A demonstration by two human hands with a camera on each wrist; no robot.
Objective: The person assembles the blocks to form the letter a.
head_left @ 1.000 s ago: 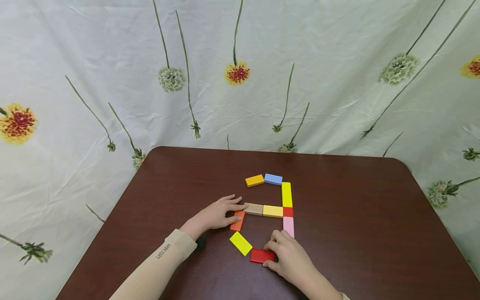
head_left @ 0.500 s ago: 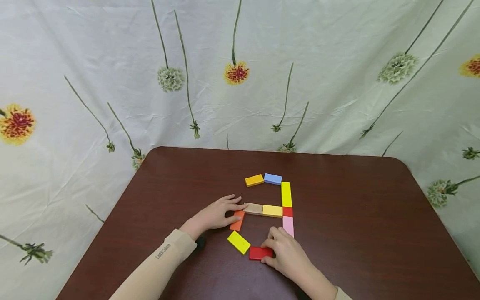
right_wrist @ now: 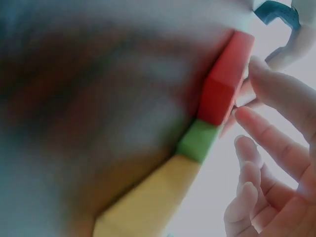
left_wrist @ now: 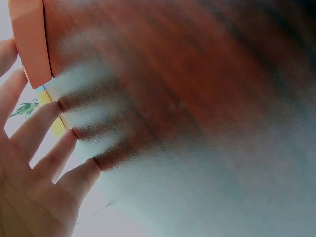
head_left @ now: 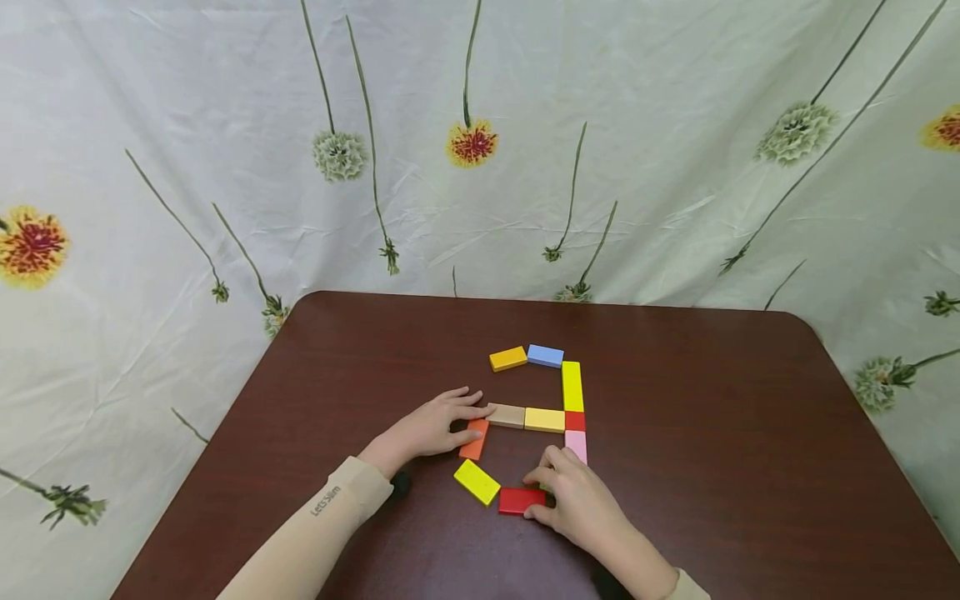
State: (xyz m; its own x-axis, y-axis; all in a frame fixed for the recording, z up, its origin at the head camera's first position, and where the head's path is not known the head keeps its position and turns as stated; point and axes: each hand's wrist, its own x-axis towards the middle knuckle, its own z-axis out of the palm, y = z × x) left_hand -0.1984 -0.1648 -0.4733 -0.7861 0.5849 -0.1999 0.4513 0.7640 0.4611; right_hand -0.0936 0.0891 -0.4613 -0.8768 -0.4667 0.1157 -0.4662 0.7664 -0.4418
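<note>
In the head view my left hand rests with straight, spread fingers by the tan block and the orange block. Its index finger reaches the tan block's left end; the thumb lies on the orange one. The left wrist view shows fingertips along the orange block and the tabletop. My right hand has thumb and index finger curled at opposite long sides of a red block. In the right wrist view this red block adjoins a small green block, followed by a yellowish block.
On the brown table a yellow block lies left of the red one. Cream, small red, pink, long yellow, blue and amber blocks continue the outline. A flowered cloth hangs behind.
The red block and my right hand have shifted slightly away from me. The yellow block beside it has slid a little left. A bit of green now shows by the right fingers. My left hand stays put.
</note>
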